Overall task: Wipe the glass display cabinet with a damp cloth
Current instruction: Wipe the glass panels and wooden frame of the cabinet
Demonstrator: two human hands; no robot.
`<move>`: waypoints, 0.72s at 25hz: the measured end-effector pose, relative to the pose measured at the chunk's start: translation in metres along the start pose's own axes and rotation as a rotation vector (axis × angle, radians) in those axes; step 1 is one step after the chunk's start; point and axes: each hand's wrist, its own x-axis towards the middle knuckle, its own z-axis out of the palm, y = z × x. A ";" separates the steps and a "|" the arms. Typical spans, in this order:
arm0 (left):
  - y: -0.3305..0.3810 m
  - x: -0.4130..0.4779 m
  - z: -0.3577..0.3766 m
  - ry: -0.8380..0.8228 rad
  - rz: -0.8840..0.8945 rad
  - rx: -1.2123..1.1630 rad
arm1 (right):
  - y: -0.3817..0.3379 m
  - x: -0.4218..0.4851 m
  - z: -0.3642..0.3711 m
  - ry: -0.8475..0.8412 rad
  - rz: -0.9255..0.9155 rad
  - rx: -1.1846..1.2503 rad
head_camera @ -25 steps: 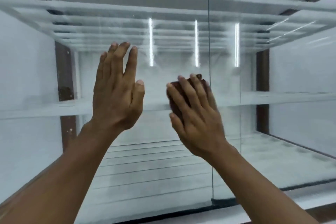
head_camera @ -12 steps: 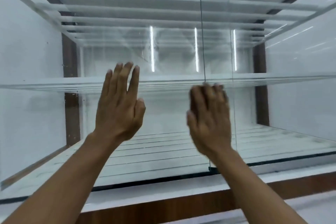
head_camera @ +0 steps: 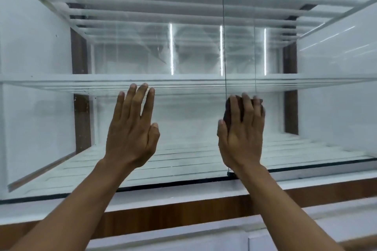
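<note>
The dark brown cloth (head_camera: 227, 116) is lying flat against the front pane of the glass display cabinet (head_camera: 183, 120), just right of the vertical glass edge (head_camera: 224, 47) where two panes are meeting. The right grip (head_camera: 241, 134), a bare hand, is pressing it to the glass with fingers stretched straight over it and not curling round it; only the cloth's left side and top are showing past the fingers. Its fingertips are blurred. The left grip (head_camera: 130, 134) is resting open-palmed on the pane well to the left of that edge, fingers straight and close together, holding nothing. A glass shelf (head_camera: 61, 85) is crossing behind the edge, just above both sets of fingertips. Light strips (head_camera: 171, 51) are reflecting on either side of the edge, higher up. Below the edge's foot, a wooden band (head_camera: 183, 209) is running under a white ledge (head_camera: 183, 191).
</note>
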 end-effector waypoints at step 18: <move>-0.008 -0.028 -0.004 -0.041 0.013 0.043 | -0.014 -0.032 0.006 -0.078 -0.257 -0.014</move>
